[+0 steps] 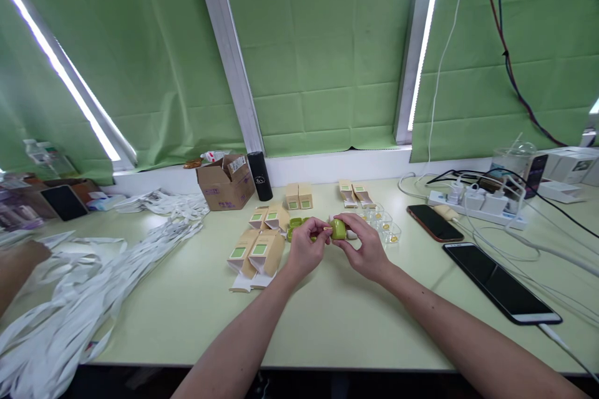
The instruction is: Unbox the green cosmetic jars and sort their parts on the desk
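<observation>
My right hand (pixel 364 245) is closed round a small rounded green case (pixel 337 229), held above the table. At the case's left side my left hand (pixel 309 248) pinches its fingertips together; what they hold is too small to make out. Behind my left hand lie more green pieces (pixel 294 223), partly hidden. Several clear round containers (pixel 381 219) stand just beyond my right hand, and a white piece shows beside its fingers. Open tan cartons with green labels (pixel 266 252) lie to the left of my hands.
Farther back are more tan cartons (pixel 299 196), a brown cardboard box (pixel 225 186) and a black cylinder (pixel 259 176). White straps (pixel 107 268) cover the left side, near another person's hand (pixel 28 260). Two phones (pixel 500 282), cables and a power strip (pixel 477 207) lie on the right.
</observation>
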A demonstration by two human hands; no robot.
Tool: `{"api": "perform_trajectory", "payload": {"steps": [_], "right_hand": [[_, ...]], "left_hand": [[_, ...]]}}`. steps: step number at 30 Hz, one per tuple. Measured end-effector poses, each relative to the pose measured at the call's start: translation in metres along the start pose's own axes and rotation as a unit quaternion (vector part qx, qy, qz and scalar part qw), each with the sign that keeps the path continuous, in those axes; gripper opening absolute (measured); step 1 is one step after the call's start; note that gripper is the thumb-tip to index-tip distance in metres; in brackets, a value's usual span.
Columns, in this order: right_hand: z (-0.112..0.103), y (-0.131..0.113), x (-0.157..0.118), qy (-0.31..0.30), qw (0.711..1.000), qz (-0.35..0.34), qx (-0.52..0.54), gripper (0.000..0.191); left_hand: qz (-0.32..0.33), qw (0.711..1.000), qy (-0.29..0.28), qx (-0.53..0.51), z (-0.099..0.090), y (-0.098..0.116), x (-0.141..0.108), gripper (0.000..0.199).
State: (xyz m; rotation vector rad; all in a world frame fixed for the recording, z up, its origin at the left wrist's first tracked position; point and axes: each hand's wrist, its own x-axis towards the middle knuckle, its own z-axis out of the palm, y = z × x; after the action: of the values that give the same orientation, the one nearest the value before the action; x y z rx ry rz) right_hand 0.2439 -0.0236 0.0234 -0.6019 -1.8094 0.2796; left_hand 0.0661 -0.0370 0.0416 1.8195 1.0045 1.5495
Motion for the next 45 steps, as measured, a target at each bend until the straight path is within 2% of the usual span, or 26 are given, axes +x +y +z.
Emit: {"api": "perform_trajectory", "payload": {"steps": [5, 9, 11, 13, 16, 20, 24, 28, 34, 45], "right_hand": [[0.004, -0.004, 0.000, -0.003, 0.992, 0.082, 0.093, 0.038], [0.008, -0.006, 0.002, -0.004, 0.974, 0.124, 0.192, 0.041], [0.008, -0.007, 0.004, 0.005, 0.969, 0.131, 0.209, 0.037], [0.006, -0.006, 0.005, 0.014, 0.974, 0.136, 0.183, 0.034], [0.004, -0.004, 0.007, 0.015, 0.985, 0.123, 0.118, 0.041], [0.005, 0.001, 0.005, 0.041, 0.991, 0.106, 0.075, 0.057], [0.006, 0.003, 0.004, 0.044, 0.997, 0.059, 0.018, 0.049], [0.002, 0.000, 0.006, 0.034, 0.999, 0.008, -0.020, 0.039], [-0.003, -0.002, 0.007, 0.042, 0.998, -0.021, -0.028, 0.029], [0.005, 0.007, 0.002, 0.040, 0.996, -0.049, -0.065, 0.026]], "left_hand": [[0.003, 1.000, 0.014, -0.005, 0.002, 0.001, 0.001, 0.018], [0.037, 0.999, 0.024, 0.028, 0.003, 0.002, 0.000, 0.015], [0.062, 0.996, 0.025, 0.060, 0.002, 0.003, 0.000, 0.015], [0.084, 0.992, 0.027, 0.095, -0.001, 0.004, 0.001, 0.021], [0.100, 0.986, 0.029, 0.133, -0.005, 0.005, 0.003, 0.033], [0.098, 0.984, 0.002, 0.149, -0.008, 0.004, 0.005, 0.042], [0.109, 0.981, -0.013, 0.162, -0.008, -0.001, 0.006, 0.047], [0.122, 0.978, -0.011, 0.171, -0.008, -0.003, 0.009, 0.040], [0.130, 0.975, -0.008, 0.180, -0.007, -0.002, 0.010, 0.036], [0.203, 0.954, -0.029, 0.219, -0.001, -0.010, 0.004, 0.040]]}}
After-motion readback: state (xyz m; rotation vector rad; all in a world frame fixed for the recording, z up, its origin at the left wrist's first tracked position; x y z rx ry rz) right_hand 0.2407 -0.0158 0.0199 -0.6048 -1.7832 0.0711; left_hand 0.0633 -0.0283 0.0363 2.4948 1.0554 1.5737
